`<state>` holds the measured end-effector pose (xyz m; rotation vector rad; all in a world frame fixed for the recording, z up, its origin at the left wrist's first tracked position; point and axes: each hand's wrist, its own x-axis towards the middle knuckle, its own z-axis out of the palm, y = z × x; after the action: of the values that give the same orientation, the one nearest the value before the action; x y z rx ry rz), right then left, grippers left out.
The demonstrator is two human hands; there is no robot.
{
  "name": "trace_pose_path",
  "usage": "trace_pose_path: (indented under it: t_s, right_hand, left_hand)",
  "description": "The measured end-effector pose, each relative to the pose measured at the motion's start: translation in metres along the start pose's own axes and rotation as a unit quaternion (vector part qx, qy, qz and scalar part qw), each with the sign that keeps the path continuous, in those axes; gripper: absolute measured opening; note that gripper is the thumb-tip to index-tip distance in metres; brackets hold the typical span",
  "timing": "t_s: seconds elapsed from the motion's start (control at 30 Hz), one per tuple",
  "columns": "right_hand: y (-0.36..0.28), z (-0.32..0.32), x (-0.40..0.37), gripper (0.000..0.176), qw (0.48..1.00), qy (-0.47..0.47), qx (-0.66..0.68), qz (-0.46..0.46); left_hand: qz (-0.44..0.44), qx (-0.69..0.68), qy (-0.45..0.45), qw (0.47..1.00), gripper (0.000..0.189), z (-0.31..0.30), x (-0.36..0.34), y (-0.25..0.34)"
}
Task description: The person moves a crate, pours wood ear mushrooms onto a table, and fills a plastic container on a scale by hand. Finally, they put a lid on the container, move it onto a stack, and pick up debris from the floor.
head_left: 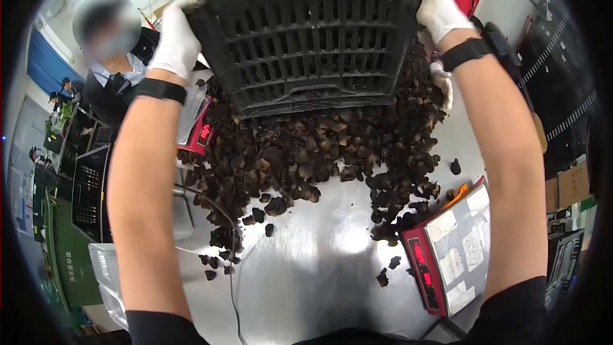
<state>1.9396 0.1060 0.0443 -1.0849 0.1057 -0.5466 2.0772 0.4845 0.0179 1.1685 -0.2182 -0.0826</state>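
Observation:
A black slatted plastic crate [306,45] is tipped up over the table, its slotted side facing me. My left hand [176,41], in a white glove, grips the crate's left edge. My right hand [440,5], gloved the same way, is closed on the right edge; the crate hides some fingers of both hands. Beneath and around the crate spreads a large heap of dark brown wood ear mushrooms [300,153], with loose pieces scattered toward me. The crate's inside is hidden from me.
A red scale [426,268] with a lit display sits at the right on the steel table [306,268]; another scale [203,133] is at the left. A cable [232,268] crosses the table. One co-worker [108,57] stands left; another person's gloved hand [442,83] is at right.

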Motion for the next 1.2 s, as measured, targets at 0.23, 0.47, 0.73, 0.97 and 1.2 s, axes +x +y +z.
trace_pose_path:
  t_s: [0.23, 0.47, 0.73, 0.97, 1.2]
  right_hand:
    - [0.05, -0.069, 0.029, 0.007, 0.994, -0.038, 0.075, 0.073]
    - [0.054, -0.076, -0.09, 0.017, 0.991, -0.048, 0.12, 0.017]
    - [0.039, -0.059, -0.281, 0.07, 0.99, 0.066, 0.106, -0.07]
    - [0.068, -0.061, -0.358, 0.078, 0.982, 0.145, 0.109, -0.06]
    - [0.095, -0.084, -0.385, 0.081, 0.984, 0.113, 0.128, -0.049]
  left_hand:
    - [0.028, -0.015, 0.04, 0.999, 0.02, 0.008, -0.054, 0.008]
    - [0.09, 0.035, -0.044, 0.994, 0.015, -0.031, -0.139, 0.0]
    - [0.204, 0.189, 0.025, 0.96, 0.051, -0.033, -0.253, 0.01]
    - [0.209, 0.273, 0.039, 0.938, 0.054, -0.029, -0.284, 0.013]
    - [0.122, 0.215, 0.019, 0.969, 0.072, -0.034, -0.31, -0.001]
